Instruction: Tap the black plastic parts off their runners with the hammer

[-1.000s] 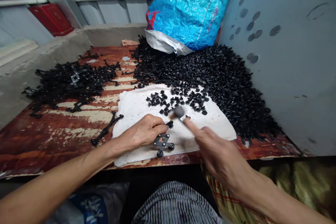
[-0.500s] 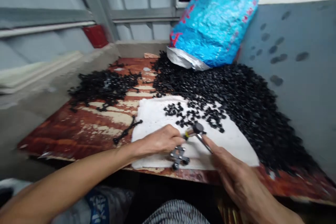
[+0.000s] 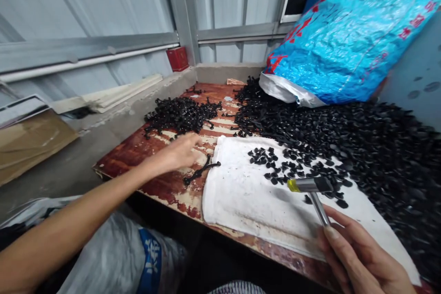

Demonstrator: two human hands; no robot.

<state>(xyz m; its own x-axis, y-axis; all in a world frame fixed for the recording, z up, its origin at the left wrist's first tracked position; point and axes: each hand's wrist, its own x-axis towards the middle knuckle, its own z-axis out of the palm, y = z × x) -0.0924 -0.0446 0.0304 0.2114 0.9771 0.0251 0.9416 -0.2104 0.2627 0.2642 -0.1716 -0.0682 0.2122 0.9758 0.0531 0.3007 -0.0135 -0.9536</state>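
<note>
My right hand [image 3: 358, 248] grips the metal handle of a small two-faced mallet [image 3: 312, 185], one end yellow and the other black. Its head is over the white cloth [image 3: 241, 193], near scattered small black round-headed pieces [image 3: 263, 156]. My left hand [image 3: 184, 150] is over the table, just in front of a heap of black jointed parts [image 3: 182, 115]. Its fingers are blurred and partly hidden, so I cannot see whether it holds anything. A black branched part [image 3: 201, 171] lies beside it, one end on the cloth's left edge.
A large mound of black pieces [image 3: 389, 161] covers the table's right side. Above it leans a blue sack [image 3: 347, 50] with red print. The worn red tabletop [image 3: 138, 151] meets a low ledge [image 3: 113, 124]. A grey-white sack [image 3: 113, 248] is below the front edge.
My left hand has moved left from the cloth toward the jointed-part heap. The part that was under it is no longer on the cloth. The mallet has lifted rightward; the view has turned left.
</note>
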